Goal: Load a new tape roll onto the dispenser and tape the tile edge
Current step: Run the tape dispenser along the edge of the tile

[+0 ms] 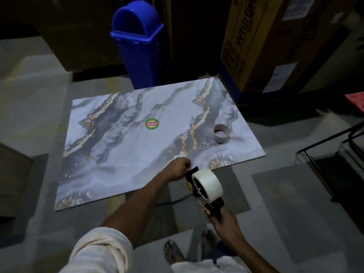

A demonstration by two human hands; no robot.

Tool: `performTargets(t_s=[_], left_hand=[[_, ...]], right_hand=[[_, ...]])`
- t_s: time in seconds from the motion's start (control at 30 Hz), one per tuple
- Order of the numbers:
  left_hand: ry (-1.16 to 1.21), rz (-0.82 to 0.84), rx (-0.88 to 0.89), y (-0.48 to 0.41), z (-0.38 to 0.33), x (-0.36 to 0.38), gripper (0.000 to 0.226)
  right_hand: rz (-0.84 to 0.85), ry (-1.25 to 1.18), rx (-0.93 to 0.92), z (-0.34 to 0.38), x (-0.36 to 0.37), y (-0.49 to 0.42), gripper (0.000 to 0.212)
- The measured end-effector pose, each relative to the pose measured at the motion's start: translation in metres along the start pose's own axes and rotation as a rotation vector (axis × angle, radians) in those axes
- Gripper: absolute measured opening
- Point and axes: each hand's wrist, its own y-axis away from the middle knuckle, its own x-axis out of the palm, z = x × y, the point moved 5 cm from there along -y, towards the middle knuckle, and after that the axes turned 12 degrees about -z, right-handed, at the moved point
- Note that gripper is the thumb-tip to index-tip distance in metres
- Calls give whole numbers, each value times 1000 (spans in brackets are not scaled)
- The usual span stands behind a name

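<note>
— Quick, your right hand?
— Your fingers are wrapped round the handle of the tape dispenser, holding it up just off the near edge of the tile.
— And your left hand?
— Your fingers are curled tight, pinching the dispenser's black front end. Can't tell whether a tape end is in that pinch.
— Roll?
— The clear tape roll sits on the dispenser's spindle, between your two hands.
— Tile?
— It lies flat in front of you, marbled grey and gold, with a round sticker near its middle. An empty core stands on its right part, well apart from your hands.
— Rest?
— A blue bin stands behind the tile and a cardboard box at far right.
</note>
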Motion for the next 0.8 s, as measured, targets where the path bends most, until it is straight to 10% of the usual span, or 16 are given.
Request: performTargets(t_s=[0.8], left_hand=[[21,-43,-87,-32,17,21,16]], right_hand=[[4,156,77,-75,82,-30,25]])
